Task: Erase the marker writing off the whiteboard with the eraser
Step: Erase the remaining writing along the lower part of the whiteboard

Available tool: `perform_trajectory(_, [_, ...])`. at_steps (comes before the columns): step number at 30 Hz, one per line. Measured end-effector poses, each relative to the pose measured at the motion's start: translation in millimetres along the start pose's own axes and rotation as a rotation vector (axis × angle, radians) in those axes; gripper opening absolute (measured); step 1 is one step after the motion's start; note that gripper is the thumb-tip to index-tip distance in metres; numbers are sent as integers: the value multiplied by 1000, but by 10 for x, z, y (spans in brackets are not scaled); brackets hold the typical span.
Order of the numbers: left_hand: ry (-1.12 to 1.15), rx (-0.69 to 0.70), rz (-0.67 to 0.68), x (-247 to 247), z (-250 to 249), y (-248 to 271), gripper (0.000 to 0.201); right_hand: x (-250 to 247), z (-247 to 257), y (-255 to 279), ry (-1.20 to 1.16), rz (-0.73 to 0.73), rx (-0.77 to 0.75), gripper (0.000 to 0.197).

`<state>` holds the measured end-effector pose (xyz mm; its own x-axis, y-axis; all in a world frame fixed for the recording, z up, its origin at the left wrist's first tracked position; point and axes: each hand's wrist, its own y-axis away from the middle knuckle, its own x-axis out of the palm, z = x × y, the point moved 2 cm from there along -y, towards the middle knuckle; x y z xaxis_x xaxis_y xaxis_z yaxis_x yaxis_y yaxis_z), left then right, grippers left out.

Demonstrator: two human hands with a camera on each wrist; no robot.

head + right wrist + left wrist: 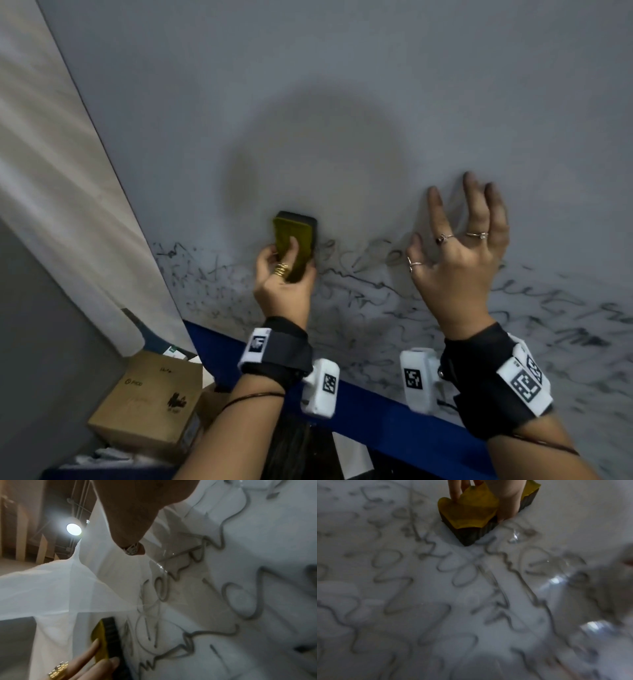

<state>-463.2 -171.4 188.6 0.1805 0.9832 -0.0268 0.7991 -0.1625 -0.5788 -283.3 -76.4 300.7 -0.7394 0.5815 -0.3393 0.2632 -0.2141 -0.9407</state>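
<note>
The whiteboard (342,102) is wiped grey across its upper part, while black marker writing (359,284) fills its lower band. My left hand (282,270) grips a yellow eraser (294,240) with a dark felt pad. The eraser is pressed flat on the board at the writing's top edge. The left wrist view shows the eraser (467,513) under my fingers (508,500), with scribbles (453,574) below it. My right hand (459,240) is open and spread at the board to the right, holding nothing. Whether its fingertips touch the board is unclear. The right wrist view catches the eraser (106,639) edge-on.
A blue frame (376,411) runs along the board's bottom edge. A white curtain (51,171) hangs to the left of the board. Below it a cardboard box (150,394) sits among other clutter. A ceiling lamp (73,529) shines in the right wrist view.
</note>
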Motion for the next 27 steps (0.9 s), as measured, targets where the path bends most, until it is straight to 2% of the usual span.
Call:
perform_trajectory(1, [-21,19,52,81,-86,109,52,0,15,-2,-17,1,12,47])
perform_trajectory(3, [-18,9,152,192,-246,267,56,13,69,-2,-46,5,54,50])
perform_trajectory(5, [-9,22,186,221,-311,330,59,29,128,21,-93,12,91,51])
perform_trajectory(7, [-15,70,217,162,-241,282,44,25,144,42,-123,17,108,51])
perform_trajectory(8, [-15,34,214,117,-142,212,41,8,122,51,-119,11,113,51])
perform_trajectory(11, [-60,-173,45,-83,98,-58,52,-76,-35,76,-60,-50,151,50])
perform_trajectory(14, [-40,-212,-56,-122,94,-138,51,-114,-172,87,-20,-88,139,46])
perform_trajectory(18, [-42,-139,-83,105,-233,76,52,-106,-196,87,-41,-58,114,47])
perform_trajectory(21, [-35,-71,94,356,-578,370,51,-113,-182,80,-29,-32,130,47])
perform_trajectory(23, [-16,-42,173,438,-792,512,62,-127,-170,71,-11,-23,134,46])
perform_trajectory(25, [-42,83,201,438,-827,534,64,-156,-178,86,-2,-14,120,46])
perform_trajectory(27, [-109,220,273,409,-714,431,51,-205,-239,89,14,-36,109,47])
